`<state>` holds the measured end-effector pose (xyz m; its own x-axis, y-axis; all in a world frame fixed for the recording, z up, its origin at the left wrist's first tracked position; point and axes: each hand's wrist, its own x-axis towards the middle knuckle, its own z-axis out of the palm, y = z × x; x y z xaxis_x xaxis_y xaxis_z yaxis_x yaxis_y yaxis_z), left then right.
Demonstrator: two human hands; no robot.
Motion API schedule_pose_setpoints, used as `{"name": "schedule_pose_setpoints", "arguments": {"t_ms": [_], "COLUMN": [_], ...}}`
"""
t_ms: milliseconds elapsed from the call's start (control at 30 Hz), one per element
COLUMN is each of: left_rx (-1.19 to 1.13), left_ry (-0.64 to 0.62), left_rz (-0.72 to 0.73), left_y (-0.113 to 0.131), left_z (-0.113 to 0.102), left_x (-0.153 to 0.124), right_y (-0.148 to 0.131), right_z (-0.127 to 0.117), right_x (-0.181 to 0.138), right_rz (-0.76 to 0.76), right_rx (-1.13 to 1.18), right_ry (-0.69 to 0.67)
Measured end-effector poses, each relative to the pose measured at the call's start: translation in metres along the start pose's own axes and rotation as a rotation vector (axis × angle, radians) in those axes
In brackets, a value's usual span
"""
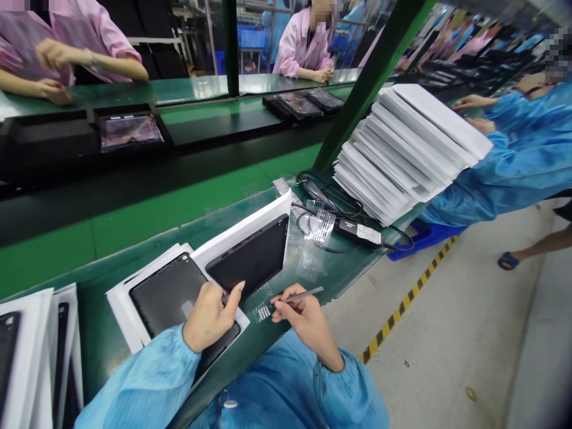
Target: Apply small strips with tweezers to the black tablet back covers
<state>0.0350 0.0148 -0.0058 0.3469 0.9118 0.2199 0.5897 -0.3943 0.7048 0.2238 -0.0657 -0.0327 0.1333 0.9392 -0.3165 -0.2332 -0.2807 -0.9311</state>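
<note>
My left hand (210, 316) is over a black tablet back cover (172, 292) lying on white sheets. Its fingers are curled and partly hidden, with the thumb against the lower edge of a second black cover (252, 253). That one leans up on a white sheet or sleeve (243, 223). Between the fingertips of my right hand (301, 313) is a slim grey metal tool, apparently tweezers (308, 294). Its tip is close to a small clear sheet with white strips (264, 313) on the green bench, just right of the covers.
Clear strip sheets (313, 238), black cables and a black adapter (357, 231) lie to the right. A tall stack of white sleeves (402, 149) stands behind, by a green post (370, 77). More covers in sleeves (36, 351) are at left. Trays (129, 131) sit across; co-workers are nearby.
</note>
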Motion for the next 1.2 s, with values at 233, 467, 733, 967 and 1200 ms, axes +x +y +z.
{"name": "schedule_pose_setpoints", "arguments": {"t_ms": [233, 467, 733, 967, 1200], "left_rx": [0.007, 0.018, 0.006, 0.019, 0.028], "left_ry": [-0.032, -0.055, -0.042, -0.028, -0.033], "left_rz": [0.016, 0.046, 0.083, 0.084, 0.088], "left_y": [0.0028, 0.0055, 0.0041, 0.0046, 0.0054], "left_z": [-0.0010, -0.0020, -0.0005, 0.0004, -0.0002], "left_x": [0.0019, 0.0022, 0.0026, 0.0004, 0.0001], "right_y": [0.0033, 0.0027, 0.0058, 0.0086, 0.0095], "right_z": [-0.0032, -0.0043, -0.0032, -0.0047, -0.0037], "right_x": [-0.0030, -0.0027, -0.0037, -0.0049, -0.0052], "right_rz": [-0.005, -0.019, -0.047, -0.071, -0.053], "right_rx": [0.015, 0.018, 0.005, -0.006, -0.041], "right_ry": [0.006, 0.005, 0.006, 0.017, -0.010]}}
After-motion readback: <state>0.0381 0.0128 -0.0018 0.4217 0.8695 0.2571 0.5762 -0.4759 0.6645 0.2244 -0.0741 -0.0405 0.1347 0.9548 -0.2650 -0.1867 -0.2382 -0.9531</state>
